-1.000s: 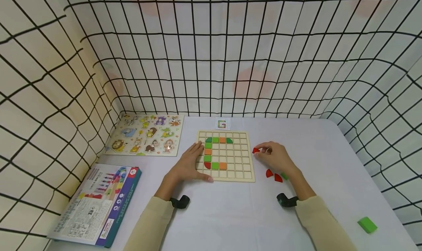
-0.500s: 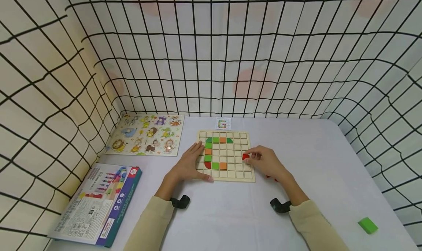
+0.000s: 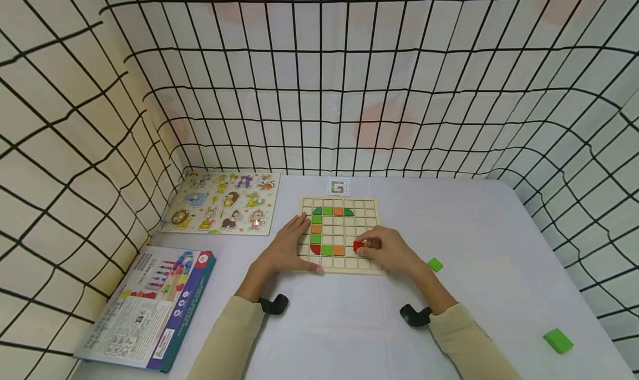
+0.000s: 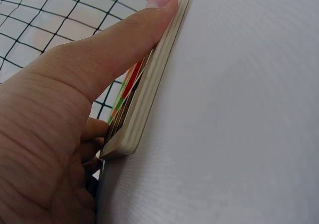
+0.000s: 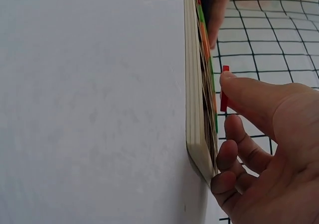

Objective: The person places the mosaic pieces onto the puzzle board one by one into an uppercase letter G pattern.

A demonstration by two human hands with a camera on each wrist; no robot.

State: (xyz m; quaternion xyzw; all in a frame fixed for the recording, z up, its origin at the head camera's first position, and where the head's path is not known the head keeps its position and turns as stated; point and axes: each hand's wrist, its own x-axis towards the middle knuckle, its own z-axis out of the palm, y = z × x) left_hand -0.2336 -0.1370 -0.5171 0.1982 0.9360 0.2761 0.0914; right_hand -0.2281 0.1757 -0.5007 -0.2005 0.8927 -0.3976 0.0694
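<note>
A wooden grid board (image 3: 359, 266) lies on the table, with green, orange and red tiles set in a C-like shape on its left part. My left hand (image 3: 287, 251) rests on the board's left side, fingers extended, thumb at the near edge. Over the right part of the board, my right hand (image 3: 391, 251) pinches a small red tile (image 3: 358, 246) between thumb and fingertips. In the right wrist view that red tile (image 5: 224, 103) stands on edge, slightly apart from the board's surface. The left wrist view shows the thumb against the board's rim (image 4: 144, 97).
A pattern card (image 3: 339, 187) lies behind the board. An animal puzzle (image 3: 219, 202) and a printed box (image 3: 150, 308) are at the left. To the right lie a green tile (image 3: 435, 264) and a green block (image 3: 558, 341). Black netting (image 3: 319, 91) surrounds the table.
My right hand has carried the red tile leftward from beside the board to over it. The loose red pieces are now hidden by the right arm. The left hand has stayed still.
</note>
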